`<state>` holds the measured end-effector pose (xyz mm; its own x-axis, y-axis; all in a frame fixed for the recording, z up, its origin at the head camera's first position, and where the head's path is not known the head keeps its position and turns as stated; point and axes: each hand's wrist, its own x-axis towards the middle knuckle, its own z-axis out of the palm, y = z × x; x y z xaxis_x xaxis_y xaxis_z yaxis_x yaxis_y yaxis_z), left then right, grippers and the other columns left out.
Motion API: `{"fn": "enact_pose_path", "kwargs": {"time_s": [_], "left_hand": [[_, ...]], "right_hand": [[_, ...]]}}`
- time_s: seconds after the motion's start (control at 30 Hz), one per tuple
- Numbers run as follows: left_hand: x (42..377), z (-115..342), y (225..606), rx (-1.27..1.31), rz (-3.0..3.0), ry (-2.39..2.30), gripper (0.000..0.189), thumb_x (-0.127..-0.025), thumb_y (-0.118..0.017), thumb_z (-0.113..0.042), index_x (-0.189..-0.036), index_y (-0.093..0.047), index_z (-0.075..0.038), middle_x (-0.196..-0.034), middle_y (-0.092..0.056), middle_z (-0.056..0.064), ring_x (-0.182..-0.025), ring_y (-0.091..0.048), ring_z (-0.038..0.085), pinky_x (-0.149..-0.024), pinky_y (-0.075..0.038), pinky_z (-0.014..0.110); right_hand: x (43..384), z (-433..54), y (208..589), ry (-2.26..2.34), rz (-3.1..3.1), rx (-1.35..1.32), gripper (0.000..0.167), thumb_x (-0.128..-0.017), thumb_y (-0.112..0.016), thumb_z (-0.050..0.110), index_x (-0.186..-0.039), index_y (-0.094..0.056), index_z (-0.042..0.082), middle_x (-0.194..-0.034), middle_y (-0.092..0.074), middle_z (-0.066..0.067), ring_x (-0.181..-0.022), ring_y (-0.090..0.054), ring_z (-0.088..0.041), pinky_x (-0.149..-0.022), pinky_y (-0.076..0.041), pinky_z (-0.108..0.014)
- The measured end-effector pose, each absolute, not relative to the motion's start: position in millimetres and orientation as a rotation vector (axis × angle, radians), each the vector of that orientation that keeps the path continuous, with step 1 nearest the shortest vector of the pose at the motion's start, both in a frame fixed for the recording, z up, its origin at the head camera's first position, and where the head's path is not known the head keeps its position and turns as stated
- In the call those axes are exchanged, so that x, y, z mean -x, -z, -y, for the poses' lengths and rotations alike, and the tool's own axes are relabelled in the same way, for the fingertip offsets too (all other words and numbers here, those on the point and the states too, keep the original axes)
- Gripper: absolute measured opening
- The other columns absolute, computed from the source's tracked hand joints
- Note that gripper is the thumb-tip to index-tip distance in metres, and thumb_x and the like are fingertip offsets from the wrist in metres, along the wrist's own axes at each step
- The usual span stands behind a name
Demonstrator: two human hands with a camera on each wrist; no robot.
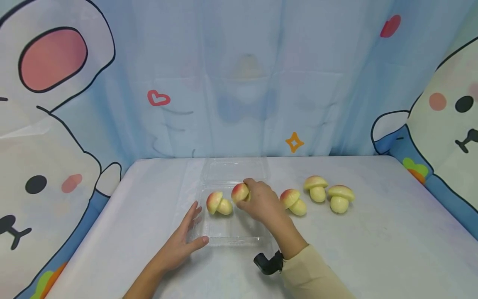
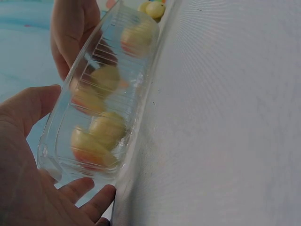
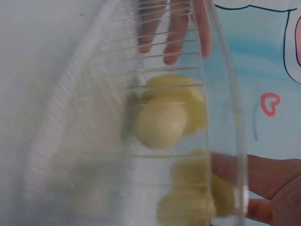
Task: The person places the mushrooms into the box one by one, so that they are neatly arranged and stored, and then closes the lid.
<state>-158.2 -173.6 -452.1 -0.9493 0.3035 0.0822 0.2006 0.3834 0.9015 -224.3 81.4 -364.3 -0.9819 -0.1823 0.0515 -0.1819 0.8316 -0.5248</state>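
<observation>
A clear plastic box [image 1: 233,240] rests on the white worktop [image 1: 396,236]; its clear lid [image 1: 236,169] lies folded back at the box's far side. One pale yellow mushroom with a red-tinted cap, the boxed mushroom [image 1: 219,203], lies on its side in the left part of the box, cap to the left, stem to the right.

The right hand [image 1: 262,202] reaches into the box from the right. Its thumb and fingers pinch a second item, the held mushroom [image 1: 240,192], just beside the boxed one, its red-tinted cap facing the box's left side. Both wrist views show the held mushroom through the box wall; whether it touches the box floor cannot be told.

The left hand [image 1: 181,244] is at the box's left end, fingers spread and thumb set apart toward the near corner. It holds no mushroom; firm contact with the box cannot be confirmed.

Three further mushrooms are on the worktop to the right of the box: the tilted mushroom [image 1: 293,202] nearest it, the middle mushroom [image 1: 316,188] farther off, and the outer mushroom [image 1: 340,198] farthest. A pale sleeve [image 1: 315,274] and a black wrist camera [image 1: 269,263] show on the right arm, near the box's near right corner. A blue printed curtain [image 1: 239,104] hangs beyond the box.
</observation>
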Motion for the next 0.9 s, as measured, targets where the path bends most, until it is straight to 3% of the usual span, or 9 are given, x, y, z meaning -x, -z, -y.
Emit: {"fn": "enact_pose_path", "kwargs": {"time_s": [0.9], "left_hand": [[156.9,171.9,449.4,-0.449,-2.524,-1.632,0.096,-0.097,-0.069,-0.027,-0.168,-0.006,-0.016,-0.172,-0.021,0.015,-0.155,-0.027,0.046,-0.121,-0.017,0.073]], "right_hand": [[228.7,-67.0,378.5,0.862,-2.975,0.28,0.065,-0.086,-0.08,0.023,-0.141,-0.056,-0.002,-0.128,-0.068,-0.022,-0.116,-0.065,-0.038,-0.098,-0.053,-0.054]]}}
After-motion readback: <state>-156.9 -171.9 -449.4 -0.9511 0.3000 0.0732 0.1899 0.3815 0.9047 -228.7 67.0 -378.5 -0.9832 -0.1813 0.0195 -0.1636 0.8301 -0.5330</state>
